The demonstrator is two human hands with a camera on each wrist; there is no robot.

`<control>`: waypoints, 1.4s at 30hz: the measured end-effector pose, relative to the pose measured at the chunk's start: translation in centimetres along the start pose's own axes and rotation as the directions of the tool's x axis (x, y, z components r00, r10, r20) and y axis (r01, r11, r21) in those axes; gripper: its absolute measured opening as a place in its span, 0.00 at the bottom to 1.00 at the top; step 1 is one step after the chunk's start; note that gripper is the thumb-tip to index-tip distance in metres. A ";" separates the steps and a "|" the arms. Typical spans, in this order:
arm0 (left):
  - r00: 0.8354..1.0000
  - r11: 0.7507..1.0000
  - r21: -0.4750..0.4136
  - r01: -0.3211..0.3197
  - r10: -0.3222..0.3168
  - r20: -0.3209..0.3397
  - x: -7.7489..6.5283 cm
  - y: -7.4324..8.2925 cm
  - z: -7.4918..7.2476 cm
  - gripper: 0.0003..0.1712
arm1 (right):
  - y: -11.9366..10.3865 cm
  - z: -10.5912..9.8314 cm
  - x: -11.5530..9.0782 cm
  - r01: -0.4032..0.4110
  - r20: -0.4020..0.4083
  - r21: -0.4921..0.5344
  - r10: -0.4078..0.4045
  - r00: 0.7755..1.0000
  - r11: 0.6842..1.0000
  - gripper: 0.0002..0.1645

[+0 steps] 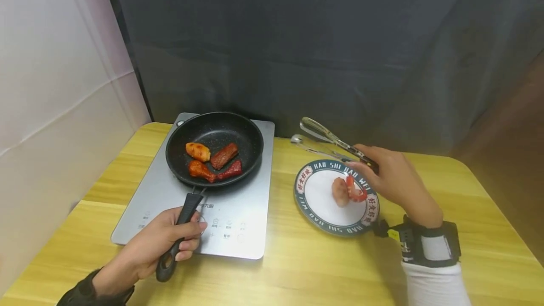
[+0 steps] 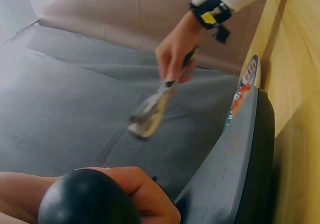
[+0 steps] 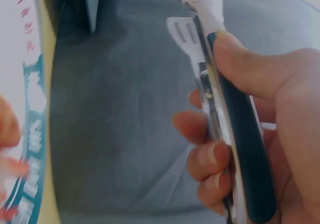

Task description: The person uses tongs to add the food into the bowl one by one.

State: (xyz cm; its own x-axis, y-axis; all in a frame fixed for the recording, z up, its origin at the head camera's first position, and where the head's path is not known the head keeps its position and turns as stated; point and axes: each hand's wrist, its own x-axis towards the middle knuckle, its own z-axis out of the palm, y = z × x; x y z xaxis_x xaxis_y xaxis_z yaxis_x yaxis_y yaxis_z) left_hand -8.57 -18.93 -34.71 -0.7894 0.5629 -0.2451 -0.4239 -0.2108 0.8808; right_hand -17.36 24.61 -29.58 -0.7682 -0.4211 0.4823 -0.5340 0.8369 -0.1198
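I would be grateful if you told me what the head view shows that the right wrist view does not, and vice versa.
Only the head view shows the left hand gripping the handle of the pan, and the meat inside. Only the right wrist view shows the fingernails of the right hand holding the tongs. Both show that hand, the tongs, the plate and the shrimp on it.

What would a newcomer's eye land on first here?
Most likely the black frying pan with four glossy pieces of food, on the silver cooktop, its handle gripped by the left hand. Next, the metal tongs in the right hand, arms apart, held up near the far edge of the round plate, where a shrimp and a pinkish-brown lump lie.
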 end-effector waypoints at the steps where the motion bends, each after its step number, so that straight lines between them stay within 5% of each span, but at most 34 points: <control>1: 1.000 1.000 0.000 0.001 -0.001 -0.002 0.0 0.0 0.0 0.11 | 0.4 0.1 -0.5 -0.015 0.015 -0.006 0.015 1.000 1.000 0.24; 16: 1.000 1.000 -0.003 0.000 0.000 0.003 0.0 -0.1 0.0 0.12 | 1.9 -1.2 -6.0 -0.125 0.215 -0.175 0.162 0.963 0.977 0.23; 26: 1.000 1.000 0.003 -0.008 0.008 0.009 0.0 -0.1 -0.1 0.11 | 1.5 -1.4 -7.5 -0.228 0.310 -0.176 0.274 0.910 0.957 0.18; 42: 1.000 1.000 0.008 0.001 -0.001 -0.001 0.0 -0.2 0.0 0.11 | -0.6 -0.9 -9.0 -0.294 0.361 -0.218 0.357 0.862 0.930 0.20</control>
State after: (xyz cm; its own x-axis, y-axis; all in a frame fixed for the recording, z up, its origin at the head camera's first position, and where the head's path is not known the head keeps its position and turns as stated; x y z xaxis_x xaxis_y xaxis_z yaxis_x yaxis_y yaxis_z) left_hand -8.53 -18.90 -34.93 -0.7895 0.5624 -0.2459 -0.4208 -0.2042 0.8839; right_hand -9.79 28.22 -33.08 -0.9800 -0.1899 0.0599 -0.1936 0.9790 -0.0640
